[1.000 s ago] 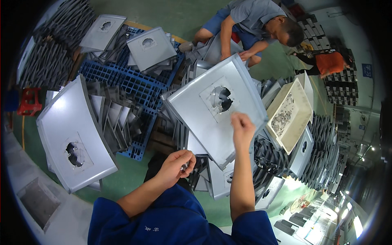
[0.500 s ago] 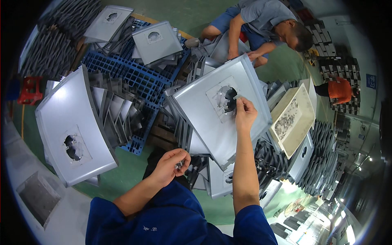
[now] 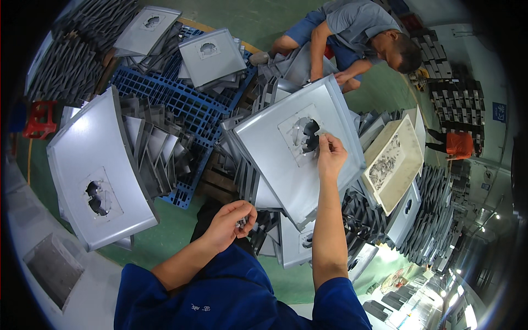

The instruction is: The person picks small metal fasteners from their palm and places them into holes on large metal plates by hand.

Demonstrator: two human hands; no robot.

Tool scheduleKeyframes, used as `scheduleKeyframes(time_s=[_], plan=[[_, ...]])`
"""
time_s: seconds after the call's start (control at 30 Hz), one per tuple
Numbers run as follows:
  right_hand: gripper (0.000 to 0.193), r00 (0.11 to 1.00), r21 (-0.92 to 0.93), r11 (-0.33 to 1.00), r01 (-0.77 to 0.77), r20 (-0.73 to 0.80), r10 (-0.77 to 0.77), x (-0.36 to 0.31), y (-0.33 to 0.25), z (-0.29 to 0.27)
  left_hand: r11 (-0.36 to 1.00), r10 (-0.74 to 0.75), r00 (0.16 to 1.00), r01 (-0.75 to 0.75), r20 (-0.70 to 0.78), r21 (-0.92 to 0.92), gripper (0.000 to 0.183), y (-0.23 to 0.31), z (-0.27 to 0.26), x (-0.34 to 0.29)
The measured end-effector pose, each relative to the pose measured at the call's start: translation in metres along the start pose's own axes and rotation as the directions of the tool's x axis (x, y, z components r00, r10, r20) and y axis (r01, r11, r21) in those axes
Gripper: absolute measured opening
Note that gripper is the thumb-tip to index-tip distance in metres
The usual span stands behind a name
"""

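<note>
A large grey curved panel (image 3: 286,159) leans tilted in the middle of the scene, propped on a heap of similar grey panels (image 3: 286,242), its square centre plate with a dark cut-out (image 3: 308,135) facing up. A second grey panel (image 3: 93,170) of the same kind stands at the left, against a blue plastic pallet (image 3: 176,99) on the green floor. To the right of the middle panel sits a pale tray (image 3: 393,159) holding small dark parts. At the far side another person (image 3: 357,33) in grey crouches over the stacks. The right hand (image 3: 330,154) reaches out to the cut-out, fingers pinched narrowly on a small pale piece at the opening's right edge, touching the panel. The left hand (image 3: 231,223) stays nearer, below and left of the panel and apart from it, curled around a few small dark parts (image 3: 242,223).
</note>
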State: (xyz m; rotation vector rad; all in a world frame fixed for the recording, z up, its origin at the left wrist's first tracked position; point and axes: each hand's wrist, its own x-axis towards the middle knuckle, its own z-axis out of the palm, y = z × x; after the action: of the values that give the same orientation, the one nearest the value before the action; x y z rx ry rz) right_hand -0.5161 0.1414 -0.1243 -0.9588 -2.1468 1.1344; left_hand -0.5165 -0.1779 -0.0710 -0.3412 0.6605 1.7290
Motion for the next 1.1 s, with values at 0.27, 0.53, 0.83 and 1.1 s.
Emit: scheduleKeyframes(time_s=[0.27, 0.53, 0.83, 1.1], plan=[[0.009, 0.991, -0.056, 0.990, 0.132, 0.039, -0.130, -0.001, -0.011, 0.004, 1.000, 0.016, 1.000, -0.017, -0.025, -0.025, 0.023, 0.000, -0.001, -0.002], [0.011, 0.985, -0.201, 0.965, 0.170, 0.022, -0.169, 0.009, -0.010, -0.002, 1.000, 0.002, 1.000, -0.002, 0.006, -0.005, 0.022, -0.002, 0.008, 0.003], [0.023, 0.998, -0.075, 0.997, 0.010, -0.064, -0.015, -0.032, -0.048, -0.010, 0.998, 0.060, 0.998, -0.060, -0.018, 0.015, 0.025, -0.002, 0.005, -0.008], [0.013, 0.988, 0.009, 0.996, 0.084, 0.125, -0.085, -0.130, -0.101, -0.033, 0.897, 0.061, 0.995, -0.022, 0.076, -0.441, 0.049, -0.003, 0.019, -0.004]])
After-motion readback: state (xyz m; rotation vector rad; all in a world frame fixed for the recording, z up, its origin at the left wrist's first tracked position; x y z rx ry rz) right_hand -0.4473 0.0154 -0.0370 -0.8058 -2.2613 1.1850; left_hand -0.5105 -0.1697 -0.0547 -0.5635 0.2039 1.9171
